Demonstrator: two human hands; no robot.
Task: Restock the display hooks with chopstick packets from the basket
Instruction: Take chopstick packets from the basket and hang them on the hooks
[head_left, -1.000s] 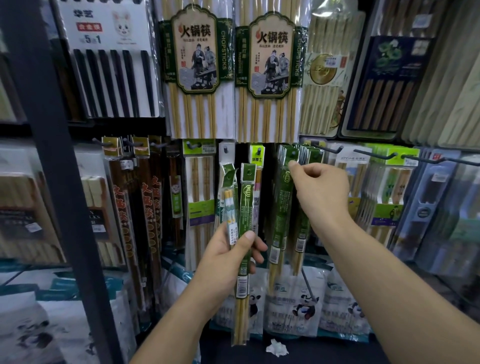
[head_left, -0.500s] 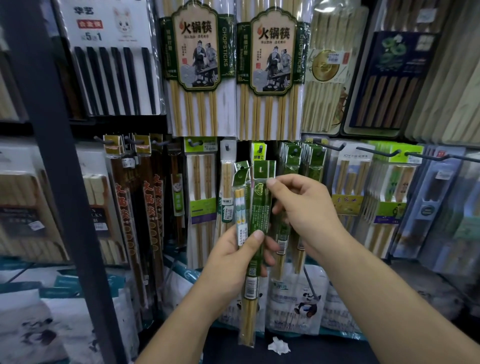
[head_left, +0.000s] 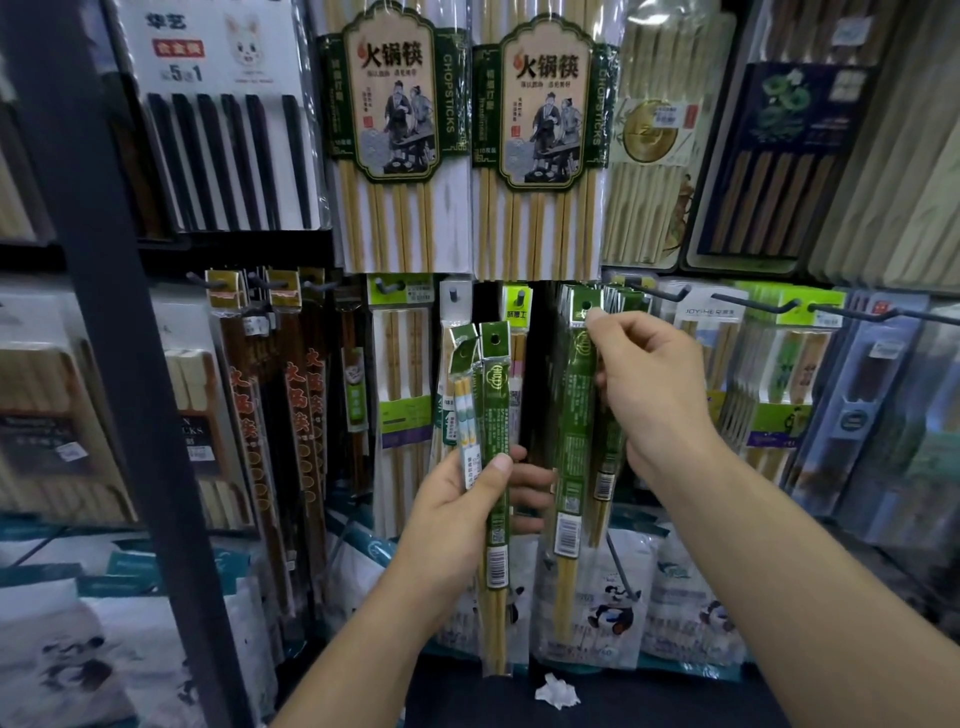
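My left hand (head_left: 467, 512) grips two chopstick packets upright: a long green one (head_left: 494, 415) under my thumb and a shorter one with white-patterned chopsticks (head_left: 464, 400) behind it. My right hand (head_left: 644, 384) pinches the top of another green packet (head_left: 575, 415) near its hang hole, held up in front of the row of matching green packets (head_left: 623, 301) that hang on a black hook (head_left: 657, 291). The basket is out of view.
The wall is crowded with hung chopstick packs: big hot-pot packs (head_left: 395, 140) above, brown packs (head_left: 270, 415) at left, light green-labelled ones (head_left: 779, 395) at right. Bare hook tips (head_left: 748, 304) stick out at right. A dark shelf post (head_left: 119, 364) stands at left. Panda-print bags (head_left: 613, 613) lie below.
My right hand took one green packet from the bunch in my left hand and raised it to the right, up to the hook row. My left hand stayed nearly still.
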